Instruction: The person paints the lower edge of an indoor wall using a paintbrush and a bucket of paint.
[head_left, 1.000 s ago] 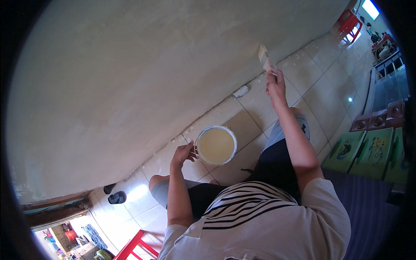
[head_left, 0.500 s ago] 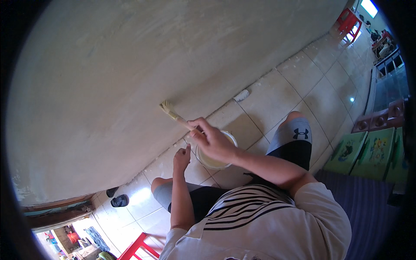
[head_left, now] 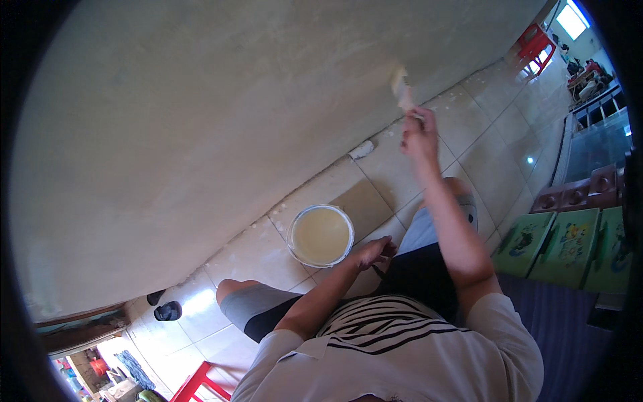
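My right hand (head_left: 420,139) is closed round the handle of a paintbrush (head_left: 404,92), held out to the right. The brush's pale bristles are against the lower part of the plastered wall (head_left: 221,120), a little blurred. My left hand (head_left: 376,253) hangs in front of my lap, its fingers loosely apart and holding nothing. Just left of it, a round white bucket (head_left: 292,249) stands on the tiles between my knees and the wall. Cream-coloured liquid (head_left: 323,236) fills part of the bucket.
A whitish roll-shaped piece (head_left: 362,149) lies at the wall's foot. Green drawers (head_left: 566,241) with pictures stand on the right. One red stool (head_left: 536,47) is far right, another (head_left: 201,383) lower left. Dark sandals (head_left: 168,311) lie left on the tiled floor (head_left: 251,258).
My right hand has carried the brush right along the wall, away from above the bucket. My left hand has moved right and down toward my lap, and its fingers have loosened.
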Tool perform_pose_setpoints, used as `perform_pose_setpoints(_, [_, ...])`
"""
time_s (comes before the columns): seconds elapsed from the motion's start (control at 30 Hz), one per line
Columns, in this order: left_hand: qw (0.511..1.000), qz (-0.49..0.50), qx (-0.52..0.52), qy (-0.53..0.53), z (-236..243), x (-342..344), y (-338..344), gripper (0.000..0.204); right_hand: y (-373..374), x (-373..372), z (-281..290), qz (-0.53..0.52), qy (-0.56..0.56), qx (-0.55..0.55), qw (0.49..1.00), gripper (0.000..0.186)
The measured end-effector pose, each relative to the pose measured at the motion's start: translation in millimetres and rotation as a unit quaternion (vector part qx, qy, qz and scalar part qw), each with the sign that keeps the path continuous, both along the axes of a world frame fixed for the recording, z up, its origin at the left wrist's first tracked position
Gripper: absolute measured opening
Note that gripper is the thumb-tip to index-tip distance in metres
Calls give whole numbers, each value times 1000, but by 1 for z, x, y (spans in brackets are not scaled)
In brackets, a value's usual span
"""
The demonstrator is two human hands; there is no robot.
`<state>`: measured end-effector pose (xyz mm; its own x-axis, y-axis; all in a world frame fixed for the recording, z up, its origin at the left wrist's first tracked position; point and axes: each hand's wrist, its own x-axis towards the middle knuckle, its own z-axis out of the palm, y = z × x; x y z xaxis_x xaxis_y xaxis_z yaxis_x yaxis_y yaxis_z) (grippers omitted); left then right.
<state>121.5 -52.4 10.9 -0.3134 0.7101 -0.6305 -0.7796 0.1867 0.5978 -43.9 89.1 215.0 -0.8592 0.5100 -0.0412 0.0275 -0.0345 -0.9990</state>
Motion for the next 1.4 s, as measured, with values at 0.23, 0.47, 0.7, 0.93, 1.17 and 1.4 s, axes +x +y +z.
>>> perform_pose_setpoints(0.23, [979, 132, -56, -144, -39, 31, 42, 52, -125, 76, -2, 293, 32, 128, 947, 20])
perform_pose_setpoints(0.47, [977, 140, -32, -157, -60, 52, 49, 51, -103, 46, 13, 359, -40, -1, 932, 23])
perform_pose_setpoints(0.7, [976, 142, -19, -164, -62, 64, 46, 51, 3, 8, 44, 16, -40, -97, 994, 20])
perform_pose_setpoints(0.93, [975, 151, -13, -165, -65, 68, 49, 51, -68, 28, -2, 123, 42, 159, 979, 24])
perform_pose_setpoints(1.17, [971, 173, -6, -167, -67, 73, 51, 51, -93, 68, 21, 354, -48, 210, 910, 23])
perform_pose_setpoints(1.4, [978, 156, 20, -139, -65, 61, 56, 51, -102, 78, -28, 551, -180, 395, 713, 25])
